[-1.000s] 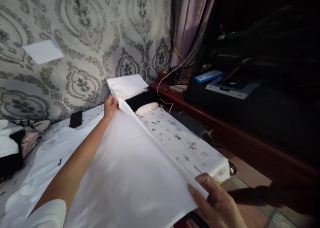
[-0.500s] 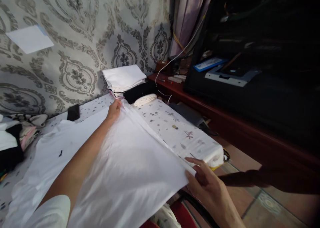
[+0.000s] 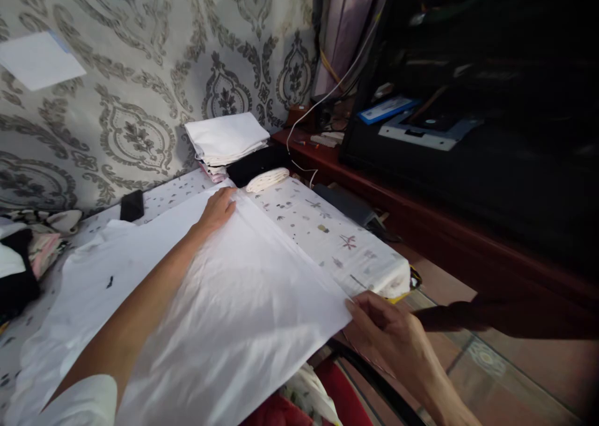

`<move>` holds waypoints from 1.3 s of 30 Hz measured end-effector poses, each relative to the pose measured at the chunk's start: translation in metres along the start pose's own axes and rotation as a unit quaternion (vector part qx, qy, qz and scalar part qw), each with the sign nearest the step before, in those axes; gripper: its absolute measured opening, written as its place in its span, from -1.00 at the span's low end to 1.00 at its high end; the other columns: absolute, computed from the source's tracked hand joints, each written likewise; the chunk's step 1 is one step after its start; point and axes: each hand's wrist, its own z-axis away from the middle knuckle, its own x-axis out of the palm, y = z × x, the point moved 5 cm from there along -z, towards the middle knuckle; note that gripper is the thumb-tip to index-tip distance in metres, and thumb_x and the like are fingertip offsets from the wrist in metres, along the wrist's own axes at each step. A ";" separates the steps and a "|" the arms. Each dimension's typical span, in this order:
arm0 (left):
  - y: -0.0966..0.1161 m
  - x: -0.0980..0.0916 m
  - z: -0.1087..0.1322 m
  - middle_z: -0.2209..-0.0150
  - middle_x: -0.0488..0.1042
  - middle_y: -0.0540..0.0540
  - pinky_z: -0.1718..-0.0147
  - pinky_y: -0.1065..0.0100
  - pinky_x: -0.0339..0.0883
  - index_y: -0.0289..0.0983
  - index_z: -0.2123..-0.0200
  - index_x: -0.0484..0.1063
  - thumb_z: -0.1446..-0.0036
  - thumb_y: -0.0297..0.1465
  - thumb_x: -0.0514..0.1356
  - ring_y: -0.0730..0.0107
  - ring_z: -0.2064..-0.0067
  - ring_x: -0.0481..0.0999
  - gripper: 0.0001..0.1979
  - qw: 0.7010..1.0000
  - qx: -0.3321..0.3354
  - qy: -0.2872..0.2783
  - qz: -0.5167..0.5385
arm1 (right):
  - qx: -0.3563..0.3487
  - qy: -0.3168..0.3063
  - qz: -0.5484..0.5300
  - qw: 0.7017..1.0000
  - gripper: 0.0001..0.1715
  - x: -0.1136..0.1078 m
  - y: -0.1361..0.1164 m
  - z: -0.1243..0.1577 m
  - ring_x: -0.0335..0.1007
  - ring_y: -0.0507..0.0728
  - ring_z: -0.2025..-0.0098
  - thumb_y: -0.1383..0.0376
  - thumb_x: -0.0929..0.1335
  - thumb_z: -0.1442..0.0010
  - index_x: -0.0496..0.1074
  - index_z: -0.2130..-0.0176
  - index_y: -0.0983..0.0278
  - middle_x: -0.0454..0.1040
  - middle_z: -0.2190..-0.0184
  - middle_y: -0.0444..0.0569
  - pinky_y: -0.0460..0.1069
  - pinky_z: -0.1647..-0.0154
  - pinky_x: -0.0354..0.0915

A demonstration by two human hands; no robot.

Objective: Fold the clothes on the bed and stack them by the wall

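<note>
Lying spread out on the table [image 3: 337, 242] with the flower-print cover, the white cloth [image 3: 243, 301] is big, thin and soft. It looks very light and floppy, so I think it bends and wrinkles easily and will not break. It may slide a little on the cover.

The left hand [image 3: 218, 211] rests at the far corner. Its fingers are open and flat, pressing the cloth down. The right hand [image 3: 393, 338] is at the near corner, by the edge of the table. Its fingers [image 3: 362, 306] look closed in a small pinch on that corner.

Corners and edges seem the best places to hold it, one in each hand, so it lies smooth. Grabbing the middle would bunch it up.

Behind the left hand, by the wall, sits a stack of folded white cloths [image 3: 227, 138], apart from the big one.
</note>
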 end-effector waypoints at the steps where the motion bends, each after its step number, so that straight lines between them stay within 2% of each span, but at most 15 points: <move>1: 0.005 0.001 0.016 -0.32 0.28 -0.28 -0.33 0.04 0.05 -0.30 -0.28 0.26 -0.26 -0.33 0.06 0.05 -0.34 0.23 -0.47 1.000 0.010 -0.007 -0.015 | -0.007 -0.005 0.011 1.000 -0.50 0.000 0.002 -0.001 0.15 0.03 0.57 -0.11 0.32 -0.19 0.44 0.48 0.22 0.31 0.64 -0.16 -0.09 0.57 0.14; 4: 0.012 0.001 0.073 -0.42 0.13 -0.26 -0.37 -0.05 -0.09 -0.22 -0.36 0.13 -0.34 -0.16 0.00 0.06 -0.43 0.08 -0.41 0.996 0.004 -0.054 -0.072 | -0.030 -0.018 0.036 0.999 -0.52 0.000 0.008 -0.004 0.15 0.02 0.59 -0.10 0.32 -0.18 0.45 0.47 0.22 0.31 0.65 -0.16 -0.08 0.57 0.14; 7: -0.004 -0.012 0.134 -0.45 0.07 -0.23 -0.37 -0.12 -0.15 -0.20 -0.38 0.10 -0.37 -0.11 -0.07 0.07 -0.46 0.00 -0.41 0.988 -0.042 -0.085 -0.123 | -0.033 -0.027 0.039 0.998 -0.52 0.001 0.012 -0.006 0.19 0.02 0.59 -0.11 0.33 -0.16 0.42 0.47 0.21 0.34 0.65 -0.16 -0.08 0.56 0.15; 11: -0.051 -0.054 0.209 -0.44 0.10 -0.26 -0.34 -0.19 -0.07 -0.22 -0.37 0.13 -0.36 -0.10 -0.16 0.01 -0.45 0.04 -0.39 0.977 -0.103 -0.063 -0.174 | -0.006 -0.037 0.014 0.999 -0.52 0.001 0.011 -0.006 0.23 0.03 0.59 -0.11 0.33 -0.17 0.36 0.47 0.21 0.36 0.65 -0.16 -0.08 0.55 0.16; 14: -0.084 -0.087 0.256 -0.42 0.13 -0.25 -0.33 -0.18 -0.01 -0.18 -0.37 0.11 -0.35 -0.10 -0.18 -0.01 -0.44 0.07 -0.39 0.971 -0.130 -0.051 -0.192 | 0.006 -0.046 -0.008 0.999 -0.54 0.003 0.010 -0.005 0.24 0.03 0.59 -0.10 0.34 -0.16 0.34 0.46 0.21 0.36 0.65 -0.16 -0.08 0.55 0.17; 17: -0.096 -0.108 0.287 -0.41 0.18 -0.12 -0.30 -0.19 0.08 -0.09 -0.36 0.08 -0.35 -0.14 -0.18 -0.02 -0.42 0.13 -0.44 0.969 -0.140 -0.038 -0.200 | -0.006 -0.035 0.002 0.999 -0.57 0.002 0.008 -0.002 0.25 0.03 0.57 -0.07 0.35 -0.16 0.36 0.44 0.22 0.38 0.62 -0.15 -0.08 0.53 0.18; 19: -0.088 -0.111 0.297 -0.40 0.21 -0.08 -0.29 -0.18 0.12 -0.06 -0.34 0.10 -0.35 -0.16 -0.16 -0.04 -0.39 0.18 -0.46 0.969 -0.148 -0.017 -0.197 | -0.024 -0.019 0.034 0.999 -0.59 0.000 0.005 0.001 0.23 0.02 0.58 -0.05 0.34 -0.17 0.39 0.41 0.23 0.36 0.62 -0.16 -0.09 0.54 0.16; 22: -0.045 -0.097 0.306 -0.39 0.22 -0.15 -0.31 -0.08 0.12 -0.13 -0.32 0.16 -0.36 -0.13 -0.11 0.01 -0.37 0.23 -0.47 0.980 -0.113 -0.003 -0.161 | -0.062 0.028 0.100 0.993 -0.65 -0.006 -0.011 0.006 0.19 0.01 0.60 0.01 0.33 -0.19 0.45 0.34 0.24 0.31 0.64 -0.20 -0.09 0.54 0.16; 23: -0.024 -0.088 0.308 -0.39 0.21 -0.17 -0.33 -0.05 0.10 -0.15 -0.32 0.18 -0.36 -0.13 -0.08 0.04 -0.38 0.21 -0.47 0.986 -0.078 -0.024 -0.142 | -0.080 0.047 0.117 0.989 -0.68 -0.007 -0.019 0.007 0.21 0.01 0.60 0.04 0.33 -0.19 0.46 0.33 0.23 0.31 0.63 -0.20 -0.09 0.53 0.18; 25: 0.018 -0.068 0.316 -0.42 0.16 -0.09 -0.39 -0.07 -0.08 -0.08 -0.32 0.22 -0.40 -0.16 -0.04 0.09 -0.43 0.10 -0.52 0.988 -0.001 -0.099 -0.122 | -0.131 0.052 0.134 0.981 -0.72 -0.004 -0.039 0.007 0.30 0.04 0.55 0.08 0.32 -0.20 0.48 0.32 0.22 0.40 0.57 -0.16 -0.07 0.48 0.24; 28: 0.059 -0.054 0.330 -0.47 0.01 0.01 -0.42 -0.07 -0.23 0.05 -0.34 0.21 -0.42 -0.23 -0.02 0.16 -0.47 0.00 -0.54 0.976 0.060 -0.179 -0.111 | -0.232 -0.026 0.138 0.962 -0.70 0.017 -0.068 0.001 0.48 0.14 0.38 0.08 0.29 -0.25 0.51 0.30 0.20 0.55 0.38 -0.02 -0.02 0.40 0.37; 31: 0.064 -0.059 0.340 -0.48 -0.04 0.01 -0.43 -0.07 -0.27 0.07 -0.36 0.17 -0.41 -0.20 0.03 0.14 -0.48 -0.03 -0.52 0.973 0.058 -0.195 -0.108 | -0.325 -0.145 0.151 0.922 -0.63 0.054 -0.086 -0.014 0.56 0.24 0.13 0.04 0.26 -0.30 0.56 0.18 0.16 0.60 0.11 0.06 0.07 0.19 0.48; 35: 0.031 -0.074 0.350 -0.47 0.02 -0.04 -0.42 -0.11 -0.28 0.03 -0.39 0.14 -0.40 -0.10 0.02 0.10 -0.47 -0.02 -0.47 0.979 0.000 -0.158 -0.125 | -0.406 -0.252 0.196 0.857 -0.54 0.117 -0.099 -0.039 0.44 0.29 -0.16 -0.03 0.25 -0.33 0.52 -0.02 0.12 0.46 -0.19 0.07 0.22 -0.15 0.40; 39: -0.020 -0.091 0.372 -0.45 0.08 -0.09 -0.38 -0.19 -0.18 -0.01 -0.38 0.14 -0.42 -0.06 -0.06 0.06 -0.47 0.00 -0.46 0.973 -0.115 -0.093 -0.175 | -0.472 -0.318 0.229 0.790 -0.45 0.184 -0.122 -0.053 0.19 0.32 -0.36 -0.01 0.25 -0.35 0.43 -0.17 0.18 0.30 -0.32 0.13 0.29 -0.32 0.21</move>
